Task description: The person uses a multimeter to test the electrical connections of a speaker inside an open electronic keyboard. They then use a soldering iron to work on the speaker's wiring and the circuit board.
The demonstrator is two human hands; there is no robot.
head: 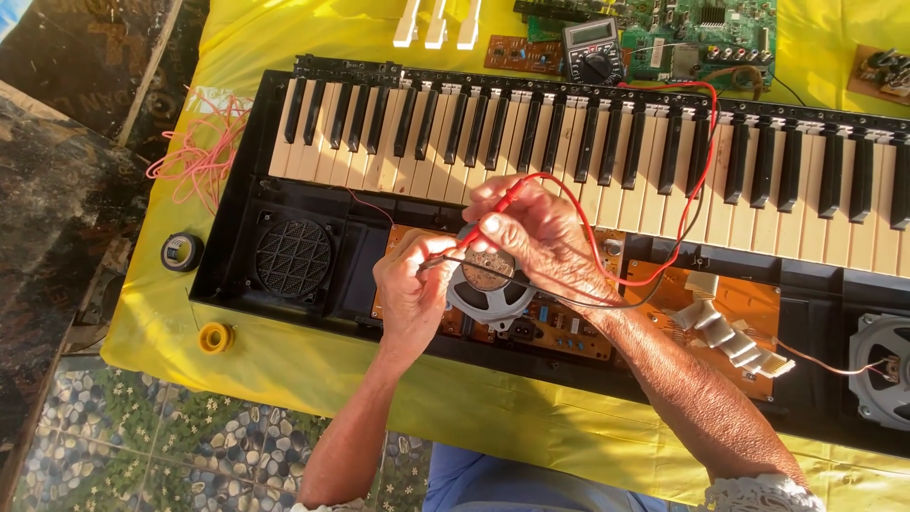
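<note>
At the centre of the frame my right hand [536, 228] pinches the red probe [493, 207] between closed fingers, tip pointing down at the loose round speaker [490, 284] lying on the orange circuit board [569, 327] inside the opened keyboard [588, 142]. My left hand [409, 289] grips the black probe [445, 261] just beside it. The multimeter [591, 49] sits at the top centre.

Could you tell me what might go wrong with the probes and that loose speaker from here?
The red lead loops over the keys to the meter, so a tug may drag the meter. The loose speaker sits on the circuit board between the left hand and right hand; it could short something.
</note>
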